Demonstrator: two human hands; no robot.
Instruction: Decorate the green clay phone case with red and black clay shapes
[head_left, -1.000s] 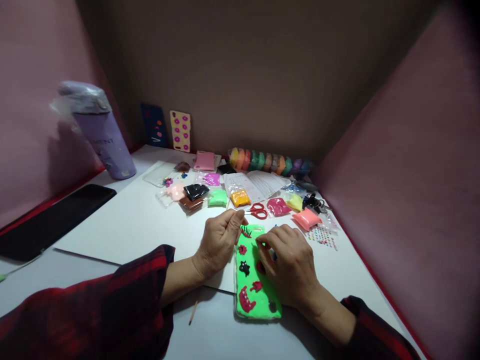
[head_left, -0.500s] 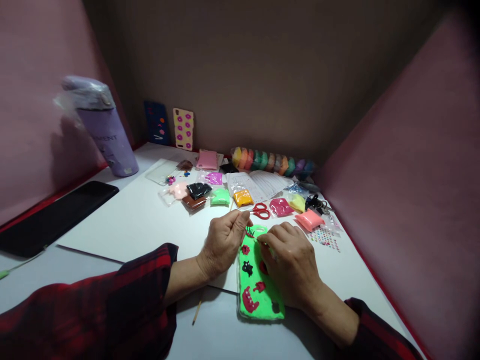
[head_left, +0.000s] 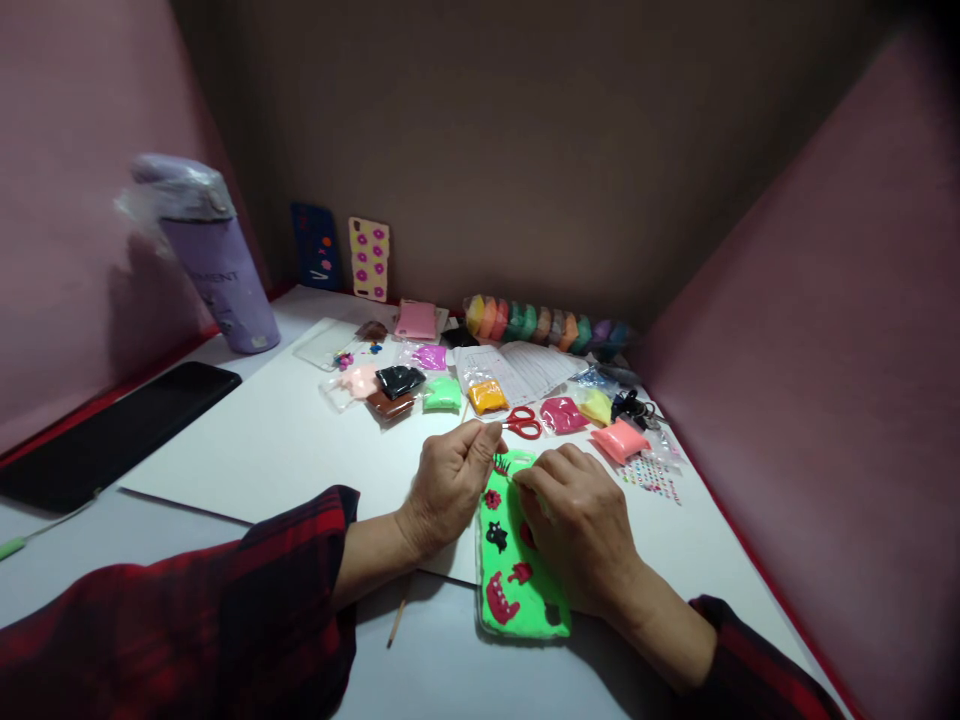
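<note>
A bright green phone case (head_left: pixel 517 600) lies flat in front of me, decorated with red and black clay shapes. My left hand (head_left: pixel 450 483) rests at the case's upper left edge, fingers curled and thumb pinched against them; what it holds, if anything, is hidden. My right hand (head_left: pixel 585 530) lies over the case's right half, fingertips pressed together on the green surface near the top. Both hands touch the case. Red scissors (head_left: pixel 521 423) lie just beyond it.
Small bags of coloured clay (head_left: pixel 442 395) lie behind the scissors, with a row of clay tubs (head_left: pixel 544 325) at the wall. A purple tumbler (head_left: pixel 217 265) and black phone (head_left: pixel 112 430) sit left. Two decorated cases (head_left: pixel 369 258) lean on the back wall. A thin stick (head_left: pixel 395 624) lies near my left arm.
Both hands and the case have stayed almost in place; my right fingertips crept slightly toward the case's top left. The view shifted a little.
</note>
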